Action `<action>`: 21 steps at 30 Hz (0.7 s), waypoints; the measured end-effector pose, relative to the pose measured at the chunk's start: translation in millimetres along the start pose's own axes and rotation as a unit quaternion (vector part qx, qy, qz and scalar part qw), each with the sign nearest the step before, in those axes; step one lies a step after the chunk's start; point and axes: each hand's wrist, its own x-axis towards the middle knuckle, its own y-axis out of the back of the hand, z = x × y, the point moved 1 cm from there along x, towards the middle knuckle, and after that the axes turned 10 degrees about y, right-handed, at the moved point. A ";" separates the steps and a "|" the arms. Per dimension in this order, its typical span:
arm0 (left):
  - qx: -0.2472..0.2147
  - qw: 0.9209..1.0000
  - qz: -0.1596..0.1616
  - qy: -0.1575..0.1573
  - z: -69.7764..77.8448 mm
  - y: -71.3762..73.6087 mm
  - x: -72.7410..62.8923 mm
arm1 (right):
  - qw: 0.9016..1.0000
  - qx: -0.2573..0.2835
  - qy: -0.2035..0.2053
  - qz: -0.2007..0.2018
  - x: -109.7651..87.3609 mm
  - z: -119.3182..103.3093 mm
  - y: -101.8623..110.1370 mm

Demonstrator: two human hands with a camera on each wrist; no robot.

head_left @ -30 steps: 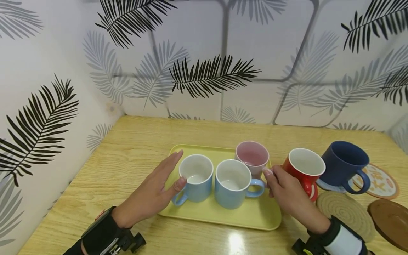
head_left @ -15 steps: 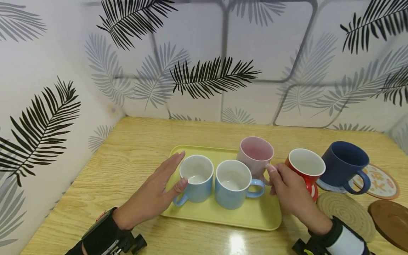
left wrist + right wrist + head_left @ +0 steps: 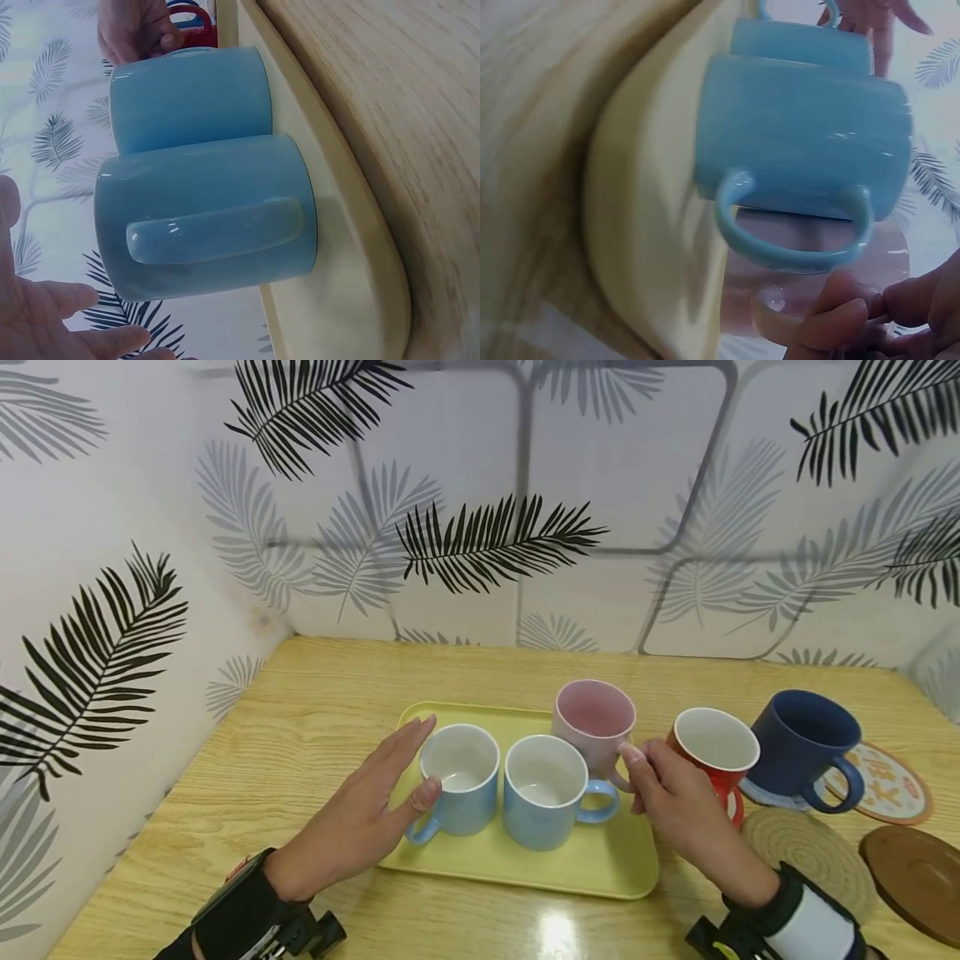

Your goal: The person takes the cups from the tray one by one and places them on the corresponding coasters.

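Observation:
My right hand (image 3: 671, 789) grips the handle of a pink mug (image 3: 595, 718) at the back right of a yellow tray (image 3: 517, 872). In the right wrist view, thumb and fingers close round that handle (image 3: 776, 322). Two light blue mugs stand side by side on the tray, the left one (image 3: 465, 793) with its handle toward the front left and the right one (image 3: 543, 806) with its handle to the right. My left hand (image 3: 360, 822) is beside the left blue mug, fingers straight and thumb apart, holding nothing; the left wrist view shows its spread fingers near that mug.
Right of the tray, a red mug (image 3: 716, 752) stands on a red coaster and a dark blue mug (image 3: 806, 747) on a pale one. Also there are a patterned round coaster (image 3: 888, 785), a woven coaster (image 3: 810, 860) and a brown coaster (image 3: 918, 877). Leaf-patterned walls bound the wooden table.
The pink mug, held by its handle in my right hand, rose a little and shifted right, then back left, ending slightly farther back. My left hand has stayed nearly still.

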 end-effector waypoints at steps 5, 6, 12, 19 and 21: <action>-0.003 1.000 0.001 -0.001 -0.3 0.1 -1.2 | 0.999 0.000 -0.021 -0.030 2.8 8.3 -6.7; -0.004 1.000 0.000 -0.001 -0.3 0.1 -1.4 | 0.999 -0.001 -0.024 -0.034 3.0 9.4 -7.4; -0.006 1.000 -0.002 0.006 -1.6 1.1 -2.6 | 0.999 -0.042 0.030 -0.004 -1.6 3.6 -6.7; -0.012 1.000 -0.004 0.006 -0.6 2.1 -1.7 | 0.975 -0.121 0.184 0.041 -11.3 -15.1 -5.7; -0.013 1.000 -0.001 0.002 0.2 1.5 -1.2 | 0.972 -0.104 0.210 -0.008 -12.2 -14.2 -9.8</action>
